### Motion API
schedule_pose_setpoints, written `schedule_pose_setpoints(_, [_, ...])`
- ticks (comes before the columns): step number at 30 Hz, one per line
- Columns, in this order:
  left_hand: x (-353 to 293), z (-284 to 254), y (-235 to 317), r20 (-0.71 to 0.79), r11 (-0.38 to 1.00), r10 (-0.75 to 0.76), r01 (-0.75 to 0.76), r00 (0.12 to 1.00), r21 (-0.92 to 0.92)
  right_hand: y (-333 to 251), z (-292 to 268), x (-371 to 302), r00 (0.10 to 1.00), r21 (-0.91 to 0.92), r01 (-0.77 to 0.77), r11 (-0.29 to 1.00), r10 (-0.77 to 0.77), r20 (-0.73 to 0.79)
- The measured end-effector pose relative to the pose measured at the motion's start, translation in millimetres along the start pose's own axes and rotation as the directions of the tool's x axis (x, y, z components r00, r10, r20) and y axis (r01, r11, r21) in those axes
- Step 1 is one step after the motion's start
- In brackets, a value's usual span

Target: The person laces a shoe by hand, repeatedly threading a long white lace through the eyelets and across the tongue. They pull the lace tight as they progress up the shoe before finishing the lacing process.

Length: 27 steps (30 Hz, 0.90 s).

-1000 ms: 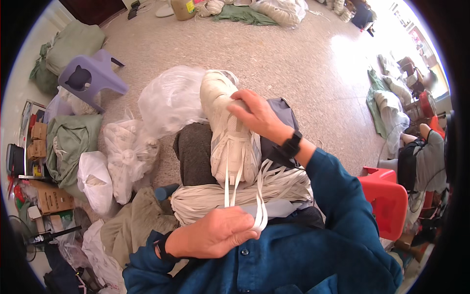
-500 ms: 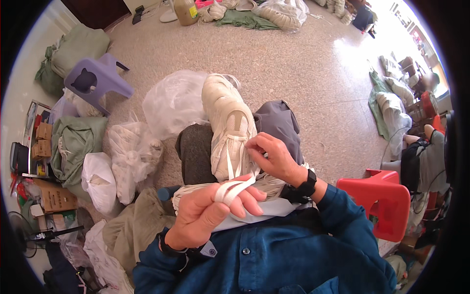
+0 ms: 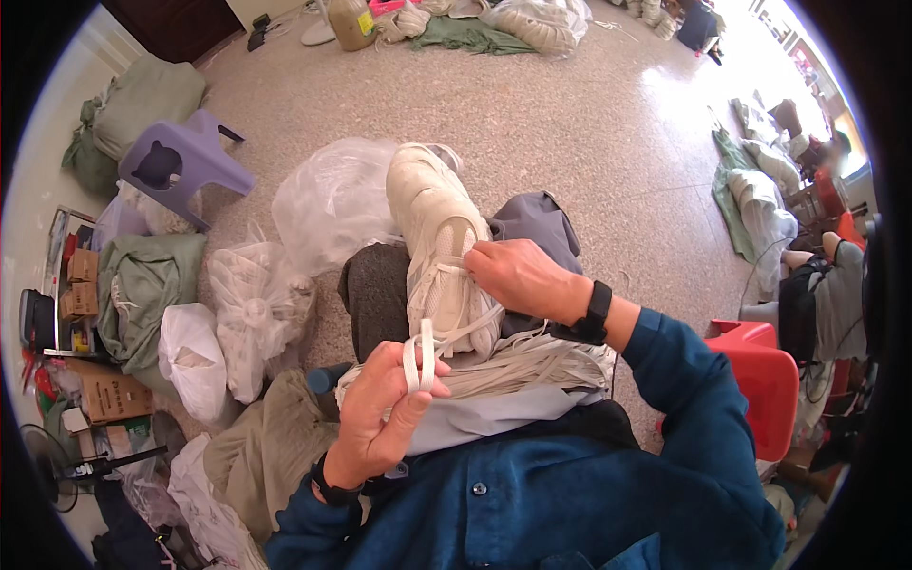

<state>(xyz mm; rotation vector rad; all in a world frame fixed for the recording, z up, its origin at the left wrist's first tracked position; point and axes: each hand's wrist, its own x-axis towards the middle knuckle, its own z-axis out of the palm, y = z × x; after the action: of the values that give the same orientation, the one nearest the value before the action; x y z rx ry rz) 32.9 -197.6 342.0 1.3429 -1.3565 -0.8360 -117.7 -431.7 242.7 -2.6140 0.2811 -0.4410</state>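
The left hand (image 3: 380,418) is pinching a flat white lace (image 3: 420,353); the right hand (image 3: 518,277) is gripping the cream lace-up sneaker (image 3: 439,252), lying toward twelve o'clock.

Left hand (image 3: 380,418) raised, closing on lace (image 3: 419,353), right hand (image 3: 518,275) back at shoe (image 3: 439,249)

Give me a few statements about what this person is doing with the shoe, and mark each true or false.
1. The left hand pinches a flat white lace. True.
2. The right hand rests on the cream sneaker. True.
3. The sneaker is black. False: it is cream-white.
4. A purple plastic stool stands on the floor to the person's left. True.
5. The bundle of white laces on the lap is red. False: it is white.
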Motion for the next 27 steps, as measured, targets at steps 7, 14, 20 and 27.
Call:
schedule_pose_setpoints(7, [9, 12, -55, 0.057, 1.0, -0.029, 0.029, 0.998, 0.01, 20, -11, 27, 0.967, 0.133, -0.069, 0.989, 0.034, 0.253])
schedule_pose_setpoints(14, [10, 10, -64, 0.065, 0.997, -0.066, 0.068, 0.996, -0.032, 23, -24, 41, 0.877, 0.369, -0.301, 0.879, 0.104, 0.469])
schedule_pose_setpoints(20, [13, 8, -66, 0.092, 0.998, -0.054, 0.056, 0.994, -0.023, 7, -15, 35, 0.984, 0.428, -0.174, 0.887, 0.142, 0.107])
schedule_pose_setpoints(27, [8, 12, -70, 0.092, 0.99, -0.1, 0.108, 0.991, -0.087, -12, 3, 43, 0.999, -0.075, 0.001, 0.997, 0.003, 0.052])
